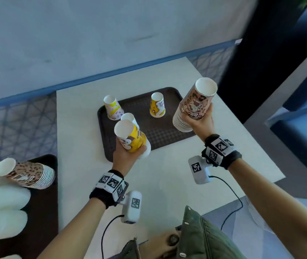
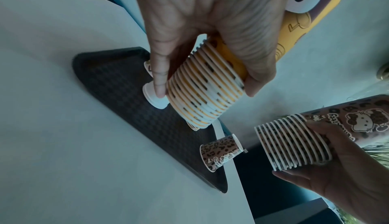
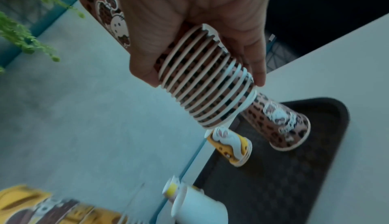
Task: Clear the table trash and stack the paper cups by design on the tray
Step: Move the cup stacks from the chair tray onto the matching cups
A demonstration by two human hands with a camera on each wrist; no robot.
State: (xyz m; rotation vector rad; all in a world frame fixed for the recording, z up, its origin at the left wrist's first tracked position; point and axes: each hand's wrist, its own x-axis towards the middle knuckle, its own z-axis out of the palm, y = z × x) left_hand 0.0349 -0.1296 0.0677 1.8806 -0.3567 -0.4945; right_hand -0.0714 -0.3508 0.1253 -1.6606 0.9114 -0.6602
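Note:
A dark brown tray [image 1: 163, 131] lies on the white table [image 1: 167, 174]. My left hand [image 1: 126, 154] grips a tilted stack of yellow cups [image 1: 132, 137], bottoms up, over the tray's near left part; its rims show in the left wrist view [image 2: 208, 86]. My right hand [image 1: 201, 122] grips a stack of leopard-print cups [image 1: 195, 103] above the tray's right edge. Upside down on the tray stand a pale patterned cup [image 1: 112, 107], a white cup [image 1: 130, 117], a yellow cup [image 1: 157, 104] and a leopard cup [image 3: 280, 124], which the held leopard stack hides in the head view.
At the lower left a second dark tray [image 1: 42, 212] holds another leopard stack [image 1: 31, 174] beside something white and fluffy [image 1: 1, 202]. A dark pillar [image 1: 261, 53] rises past the table's far right corner. Green fabric [image 1: 201, 234] lies at the near edge.

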